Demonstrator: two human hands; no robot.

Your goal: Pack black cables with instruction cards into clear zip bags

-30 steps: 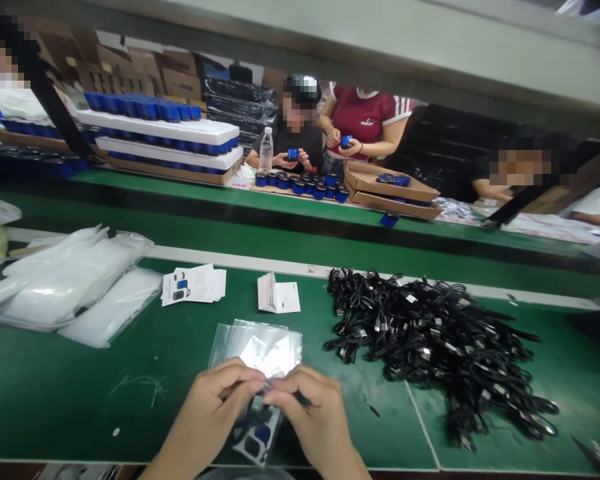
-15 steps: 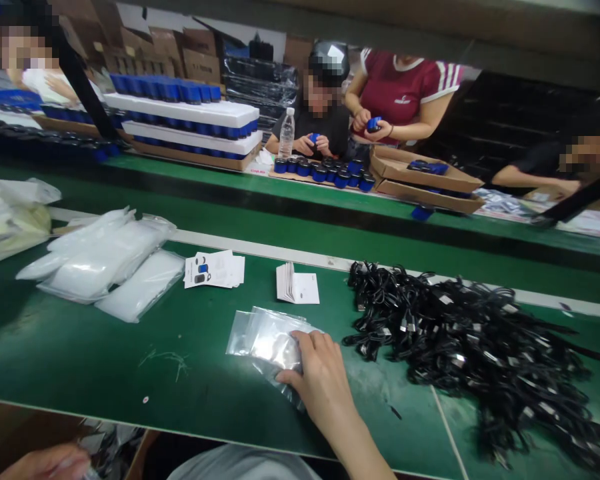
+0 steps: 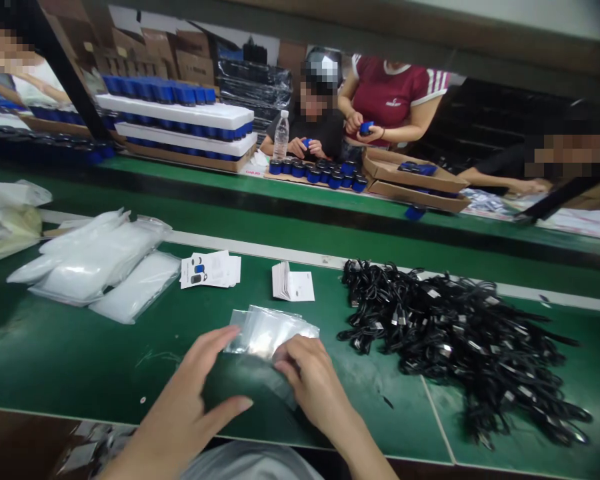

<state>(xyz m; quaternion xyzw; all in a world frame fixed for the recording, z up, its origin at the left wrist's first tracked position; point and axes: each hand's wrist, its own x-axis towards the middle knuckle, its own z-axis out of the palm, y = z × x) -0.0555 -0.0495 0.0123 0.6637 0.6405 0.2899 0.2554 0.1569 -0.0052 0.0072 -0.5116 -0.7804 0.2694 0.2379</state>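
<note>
A small stack of clear plastic bags [image 3: 267, 330] lies fanned on the green bench in front of me. My right hand [image 3: 313, 373] is over its near right part, thumb and fingers pinched on a clear bag whose film hangs below, faint against the green. From the left comes my left hand [image 3: 193, 387], thumb and fingers spread, fingertips at the stack's left edge; nothing is in it. Beyond the stack stand folded white leaflets [image 3: 295, 285], with more printed leaflets [image 3: 213, 270] to their left.
A wide heap of black cables [image 3: 440, 333] covers the right side. Filled white plastic packs [image 3: 105, 260] lie at left. Under the bench edge sits a box of scraps [image 3: 87, 447]. Across the bench, co-workers handle blue items near trays [image 3: 415, 177] and a water bottle [image 3: 281, 137].
My left hand has come up from the lower left corner to the bags' left edge. My right hand has curled its fingers closer at the bags. The view has shifted slightly.
</note>
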